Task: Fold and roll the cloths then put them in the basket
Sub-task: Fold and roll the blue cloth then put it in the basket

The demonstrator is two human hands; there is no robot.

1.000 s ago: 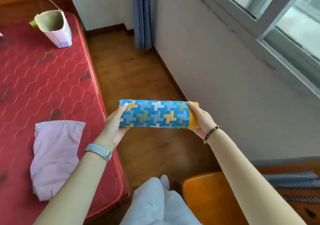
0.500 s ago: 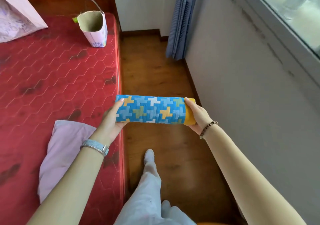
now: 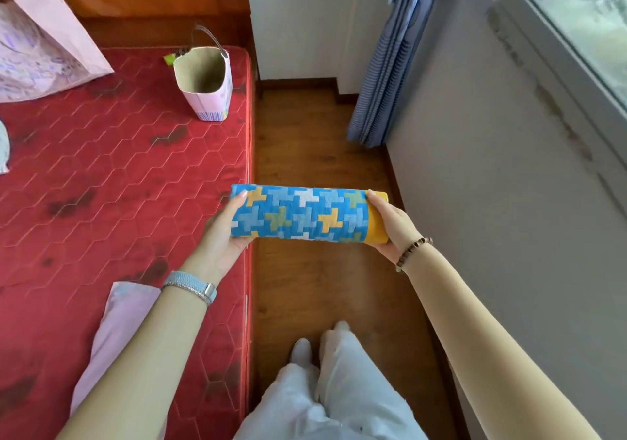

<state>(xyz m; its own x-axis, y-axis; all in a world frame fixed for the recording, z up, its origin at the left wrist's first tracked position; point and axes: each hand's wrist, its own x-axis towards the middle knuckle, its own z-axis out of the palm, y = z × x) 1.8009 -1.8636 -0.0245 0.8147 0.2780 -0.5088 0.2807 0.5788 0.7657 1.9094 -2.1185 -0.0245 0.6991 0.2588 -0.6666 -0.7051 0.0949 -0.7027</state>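
A rolled cloth (image 3: 302, 215), blue with a cross pattern and a yellow end, is held level in the air over the mattress edge. My left hand (image 3: 222, 232) grips its left end and my right hand (image 3: 390, 224) cups its yellow right end. The basket (image 3: 205, 81), a small open pink bag with a thin handle, stands upright at the far right corner of the red mattress (image 3: 112, 175), well beyond the roll. A pink cloth (image 3: 118, 331) lies flat on the near part of the mattress, partly hidden by my left forearm.
A large pink paper bag (image 3: 44, 52) leans at the far left of the mattress. A strip of wooden floor (image 3: 315, 154) runs between bed and grey wall, with a blue curtain (image 3: 383, 76) at its far end. My legs (image 3: 325, 388) stand on the floor below.
The view has swung left and forward, bringing the basket and the large pink bag closer in. Both hands keep the same hold on the rolled cloth.
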